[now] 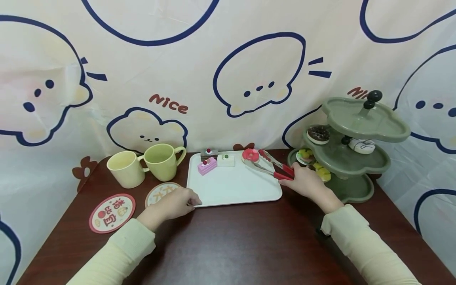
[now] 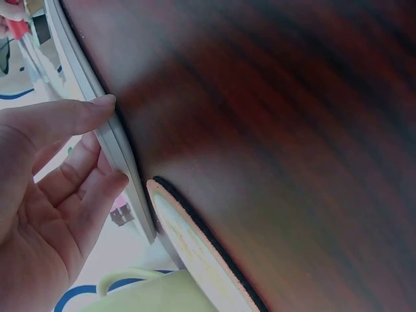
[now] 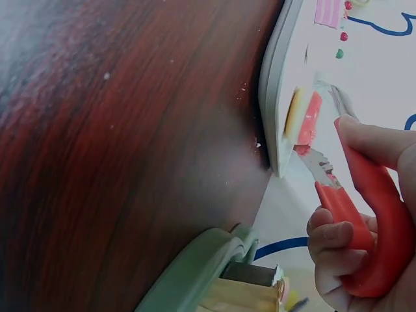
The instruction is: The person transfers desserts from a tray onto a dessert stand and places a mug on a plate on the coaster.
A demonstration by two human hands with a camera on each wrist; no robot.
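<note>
The left hand [image 1: 178, 202] pinches the near left corner of the tray [image 1: 235, 186] between thumb and fingers, while the right hand [image 1: 308, 182], its fingers curled round the red handles, grips the tongs [image 1: 280, 175], whose tips lie either side of the pink donut [image 1: 251, 155] at the tray's far right corner. Three small cakes [image 1: 207, 166] sit together at the tray's far left; beyond the tray, two mugs [image 1: 161, 162] and two coasters [image 1: 112, 213] occupy the table's left, and a three-tier green stand [image 1: 347, 158] bearing further donuts [image 1: 318, 135] its right.
</note>
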